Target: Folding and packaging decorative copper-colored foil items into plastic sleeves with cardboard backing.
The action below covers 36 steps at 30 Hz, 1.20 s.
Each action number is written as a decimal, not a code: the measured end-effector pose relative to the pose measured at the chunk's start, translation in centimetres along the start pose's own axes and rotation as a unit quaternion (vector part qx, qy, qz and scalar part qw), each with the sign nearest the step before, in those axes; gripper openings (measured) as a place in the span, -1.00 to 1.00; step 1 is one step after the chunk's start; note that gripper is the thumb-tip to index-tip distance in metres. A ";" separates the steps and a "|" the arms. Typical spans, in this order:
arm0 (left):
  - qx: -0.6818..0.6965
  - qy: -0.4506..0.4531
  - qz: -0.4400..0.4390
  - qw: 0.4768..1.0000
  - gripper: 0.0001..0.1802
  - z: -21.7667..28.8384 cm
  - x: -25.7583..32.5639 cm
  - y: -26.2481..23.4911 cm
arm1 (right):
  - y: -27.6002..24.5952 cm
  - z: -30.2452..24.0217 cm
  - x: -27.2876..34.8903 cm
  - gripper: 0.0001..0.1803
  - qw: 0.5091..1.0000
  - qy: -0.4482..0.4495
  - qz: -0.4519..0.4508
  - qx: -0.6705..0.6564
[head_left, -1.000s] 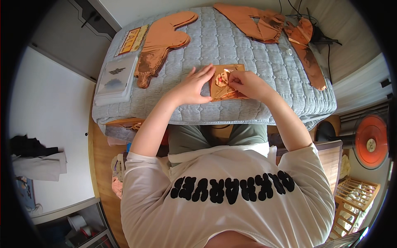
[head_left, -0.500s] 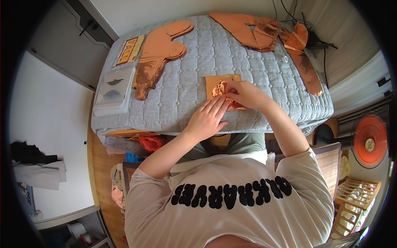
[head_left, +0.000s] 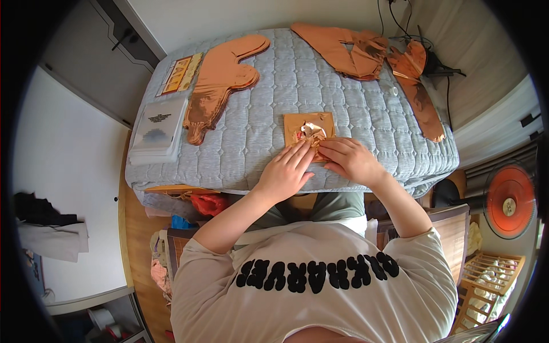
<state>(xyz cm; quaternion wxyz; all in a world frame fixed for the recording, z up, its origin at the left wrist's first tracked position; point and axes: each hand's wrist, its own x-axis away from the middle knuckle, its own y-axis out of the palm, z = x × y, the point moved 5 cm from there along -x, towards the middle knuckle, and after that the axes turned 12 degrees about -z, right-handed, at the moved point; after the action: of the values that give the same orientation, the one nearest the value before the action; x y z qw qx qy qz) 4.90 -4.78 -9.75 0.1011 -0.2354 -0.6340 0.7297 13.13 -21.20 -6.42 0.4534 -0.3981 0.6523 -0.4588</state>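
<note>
A small folded copper foil balloon (head_left: 309, 128) lies on a grey quilted mattress (head_left: 269, 114) near its front edge. My left hand (head_left: 286, 171) lies flat on the mattress, its fingertips on the foil's lower left corner. My right hand (head_left: 350, 159) rests on the foil's lower right part, fingers pressing its crinkled edge. Both hands touch the foil; neither lifts it.
A large flat copper foil shape (head_left: 220, 77) lies at the back left, beside a clear plastic packet (head_left: 157, 130) and a printed card (head_left: 178, 73). More copper foil pieces (head_left: 372, 51) lie at the back right. A red fan (head_left: 508, 200) stands to the right.
My left hand has slid right along the mattress to the foil's lower left corner. My right hand stays on the foil.
</note>
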 end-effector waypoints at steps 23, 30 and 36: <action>-0.018 0.041 0.151 0.988 -0.70 1.1 6.9 -5.2 | -0.7 -5.2 0.6 -0.76 0.969 -0.171 0.180 0.019; -0.012 -0.205 0.268 0.941 -0.65 -15.8 5.6 -15.7 | 0.8 7.2 6.0 -0.84 0.695 0.192 0.498 -0.482; -0.010 -0.473 0.015 0.881 -0.53 -37.3 4.1 -12.1 | 1.8 7.8 4.9 -0.87 0.545 0.220 0.550 -0.593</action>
<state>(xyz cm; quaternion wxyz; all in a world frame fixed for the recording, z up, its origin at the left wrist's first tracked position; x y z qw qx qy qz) 17.06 31.88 -2.05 -0.2240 0.1269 -0.6104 0.7491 19.04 -27.18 -10.60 0.1198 -0.0267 0.9465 0.2984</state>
